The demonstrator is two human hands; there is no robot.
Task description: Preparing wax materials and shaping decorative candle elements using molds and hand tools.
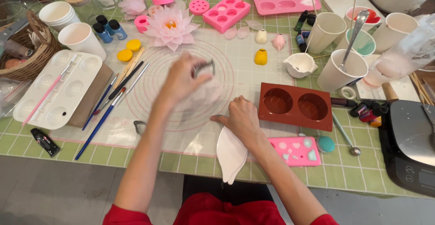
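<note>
My left hand [183, 78] is raised over the middle of a translucent work mat [149, 130] printed with pink circles. It is blurred and pinches a small metal teardrop cutter [205, 67], with a thin pale sheet [206, 96] hanging under it. My right hand [240, 116] rests fisted on the mat next to the sheet's edge; whether it holds anything I cannot tell. A white leaf-shaped piece [231, 155] lies at the table's near edge below my right wrist.
A brown two-cavity mould [295, 106] sits right of my hand, pink moulds [226, 13] and a pink flower [171, 26] behind. A white palette [56, 87] and brushes [108, 100] lie left; paper cups [337, 69] and a black appliance [410, 146] stand right.
</note>
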